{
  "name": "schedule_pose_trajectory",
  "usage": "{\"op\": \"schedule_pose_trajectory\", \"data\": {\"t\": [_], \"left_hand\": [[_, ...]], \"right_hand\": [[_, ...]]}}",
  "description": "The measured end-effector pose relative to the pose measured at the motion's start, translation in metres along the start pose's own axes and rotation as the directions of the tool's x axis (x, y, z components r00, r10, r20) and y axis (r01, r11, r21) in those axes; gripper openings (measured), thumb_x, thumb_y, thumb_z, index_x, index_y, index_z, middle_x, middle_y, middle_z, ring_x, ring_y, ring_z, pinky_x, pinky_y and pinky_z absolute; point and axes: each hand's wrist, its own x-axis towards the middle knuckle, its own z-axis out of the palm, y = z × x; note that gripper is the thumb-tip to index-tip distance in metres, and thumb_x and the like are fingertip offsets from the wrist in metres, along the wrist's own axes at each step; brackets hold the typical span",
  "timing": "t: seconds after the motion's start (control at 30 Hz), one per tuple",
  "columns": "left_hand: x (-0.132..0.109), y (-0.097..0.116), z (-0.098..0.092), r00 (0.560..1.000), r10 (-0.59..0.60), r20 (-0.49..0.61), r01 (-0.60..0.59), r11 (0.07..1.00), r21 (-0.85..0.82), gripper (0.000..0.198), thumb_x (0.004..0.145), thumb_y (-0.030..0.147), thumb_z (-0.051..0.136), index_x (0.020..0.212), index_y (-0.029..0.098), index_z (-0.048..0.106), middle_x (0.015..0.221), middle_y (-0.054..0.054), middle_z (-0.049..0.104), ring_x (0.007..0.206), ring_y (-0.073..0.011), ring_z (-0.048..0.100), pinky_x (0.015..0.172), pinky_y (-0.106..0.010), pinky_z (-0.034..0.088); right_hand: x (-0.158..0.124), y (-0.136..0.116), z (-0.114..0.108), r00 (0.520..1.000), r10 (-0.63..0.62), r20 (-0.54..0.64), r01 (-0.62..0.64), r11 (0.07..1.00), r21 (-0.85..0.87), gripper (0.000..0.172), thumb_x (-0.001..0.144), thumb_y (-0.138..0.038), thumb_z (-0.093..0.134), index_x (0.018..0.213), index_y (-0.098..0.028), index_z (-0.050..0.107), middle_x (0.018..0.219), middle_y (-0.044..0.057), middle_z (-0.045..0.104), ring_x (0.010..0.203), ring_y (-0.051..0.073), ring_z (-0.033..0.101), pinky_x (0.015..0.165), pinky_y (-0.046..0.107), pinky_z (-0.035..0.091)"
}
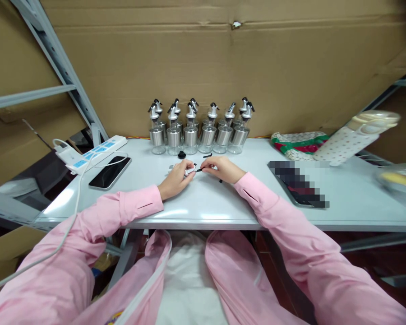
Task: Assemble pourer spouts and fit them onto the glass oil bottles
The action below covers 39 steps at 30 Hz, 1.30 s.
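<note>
My left hand (176, 179) is closed round a small silver-white pourer spout (190, 171), like those on the bottles. My right hand (223, 169) pinches a slim black plastic piece (199, 170) against the end of the spout. On the table just beyond my hands lie a round black stopper (182, 155) and a loose black strip (207, 155). Another small black bit (220, 181) shows beneath my right hand. Several glass bottles with steel sleeves and pourer tops (191, 135) stand in two rows behind my hands.
A white power strip (99, 153) and a phone (110, 172) lie at the left, with a white cable (77, 203) crossing my left sleeve. To the right are a dark, partly blurred phone (296, 185), a patterned cloth (299, 144), a leaning dotted bottle (348, 140) and a plastic-wrapped item (401, 183). Cardboard (203, 67) backs the table.
</note>
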Motion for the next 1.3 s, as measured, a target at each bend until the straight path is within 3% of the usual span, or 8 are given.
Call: {"op": "schedule_pose_trajectory", "data": {"t": [0.13, 0.23, 0.43, 0.57, 0.73, 0.97, 1.3], "left_hand": [[0.000, -0.001, 0.000, 1.000, 0.019, 0.022, -0.019, 0.999, 0.026, 0.012, 0.085, 0.024, 0.046, 0.095, 0.018, 0.042, 0.093, -0.004, 0.055, 0.084, -0.0158, 0.051, 0.077, -0.028, 0.038], [-0.001, -0.001, 0.000, 0.999, 0.025, 0.032, -0.026, 0.999, 0.022, 0.012, 0.085, 0.024, 0.046, 0.096, 0.018, 0.043, 0.091, -0.004, 0.055, 0.083, -0.0156, 0.051, 0.076, -0.027, 0.038], [0.001, 0.001, -0.001, 0.998, 0.035, 0.057, -0.037, 0.999, 0.033, 0.009, 0.087, 0.026, 0.046, 0.093, 0.019, 0.045, 0.090, -0.002, 0.057, 0.082, -0.0146, 0.053, 0.079, -0.028, 0.037], [0.001, 0.001, -0.001, 0.997, 0.072, 0.042, -0.073, 0.997, 0.033, 0.009, 0.089, 0.027, 0.044, 0.092, 0.018, 0.044, 0.088, -0.002, 0.057, 0.080, -0.0139, 0.053, 0.080, -0.028, 0.036], [0.000, -0.001, 0.000, 0.995, 0.102, 0.011, -0.102, 0.994, 0.030, 0.013, 0.088, 0.028, 0.044, 0.097, 0.018, 0.041, 0.091, -0.003, 0.057, 0.082, -0.0146, 0.053, 0.078, -0.028, 0.038], [0.000, -0.003, 0.002, 0.993, 0.119, 0.022, -0.118, 0.992, -0.049, 0.019, 0.089, 0.028, 0.039, 0.105, 0.018, 0.035, 0.094, -0.006, 0.055, 0.084, -0.0149, 0.054, 0.074, -0.027, 0.041], [0.000, -0.003, 0.002, 0.989, 0.139, 0.050, -0.134, 0.986, -0.102, 0.028, 0.089, 0.024, 0.038, 0.114, 0.019, 0.028, 0.083, 0.000, 0.049, 0.074, -0.0118, 0.050, 0.073, -0.025, 0.040]], "right_hand": [[-0.001, -0.011, 0.003, 0.998, -0.031, -0.064, 0.036, 0.996, 0.080, 0.016, 0.079, -0.028, 0.056, 0.080, -0.016, 0.065, 0.076, 0.006, 0.066, 0.067, 0.015, 0.057, 0.068, 0.027, 0.043], [-0.002, -0.015, 0.005, 0.997, 0.018, -0.080, 0.000, 0.977, 0.214, 0.020, 0.078, -0.033, 0.056, 0.080, -0.015, 0.064, 0.072, 0.005, 0.065, 0.065, 0.014, 0.056, 0.067, 0.027, 0.043], [-0.001, -0.014, 0.012, 0.988, 0.145, -0.047, -0.108, 0.882, 0.459, 0.026, 0.072, -0.037, 0.061, 0.083, -0.014, 0.061, 0.067, 0.002, 0.061, 0.059, 0.012, 0.054, 0.062, 0.026, 0.043], [-0.001, -0.015, 0.014, 0.987, 0.151, -0.046, -0.097, 0.811, 0.577, 0.030, 0.069, -0.035, 0.065, 0.090, -0.016, 0.055, 0.063, -0.001, 0.060, 0.057, 0.011, 0.055, 0.059, 0.024, 0.043], [-0.001, -0.014, 0.014, 0.987, 0.153, -0.053, -0.092, 0.800, 0.593, 0.023, 0.070, -0.034, 0.066, 0.078, -0.015, 0.055, 0.059, -0.001, 0.059, 0.054, 0.010, 0.054, 0.058, 0.023, 0.042], [-0.001, -0.012, 0.014, 0.989, 0.138, -0.052, -0.079, 0.791, 0.607, 0.025, 0.069, -0.035, 0.067, 0.081, -0.015, 0.057, 0.064, 0.000, 0.062, 0.057, 0.010, 0.056, 0.059, 0.024, 0.044], [-0.002, -0.013, 0.014, 0.990, 0.105, -0.098, -0.033, 0.830, 0.557, 0.026, 0.070, -0.036, 0.066, 0.084, -0.015, 0.061, 0.071, 0.002, 0.063, 0.062, 0.011, 0.058, 0.064, 0.026, 0.047]]}}
